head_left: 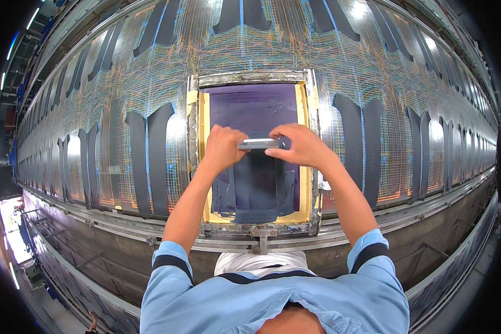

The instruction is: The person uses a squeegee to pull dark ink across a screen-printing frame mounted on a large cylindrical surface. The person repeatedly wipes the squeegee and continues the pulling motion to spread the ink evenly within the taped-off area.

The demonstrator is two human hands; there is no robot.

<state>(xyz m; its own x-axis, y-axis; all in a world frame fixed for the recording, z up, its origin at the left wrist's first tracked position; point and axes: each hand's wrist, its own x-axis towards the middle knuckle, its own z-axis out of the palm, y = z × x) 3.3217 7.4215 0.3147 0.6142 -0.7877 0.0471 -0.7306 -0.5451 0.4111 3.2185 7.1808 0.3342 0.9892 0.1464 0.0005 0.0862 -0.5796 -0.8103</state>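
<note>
A squeegee with a pale metal handle lies crosswise over a screen-printing frame. My left hand is closed around its left end, and my right hand grips the right end between thumb and fingers. Purple mesh fills the frame, bordered by yellow tape. Dark ink coats the mesh on the near side, thickest along the near edge. The squeegee's lower edge is hidden, so I cannot tell whether it touches the mesh.
Dark fabric pieces lie in rows along a long printing table marked with many coloured lines. A metal rail runs along its near edge, where a bracket meets the frame. Another person's hand shows at the lower left.
</note>
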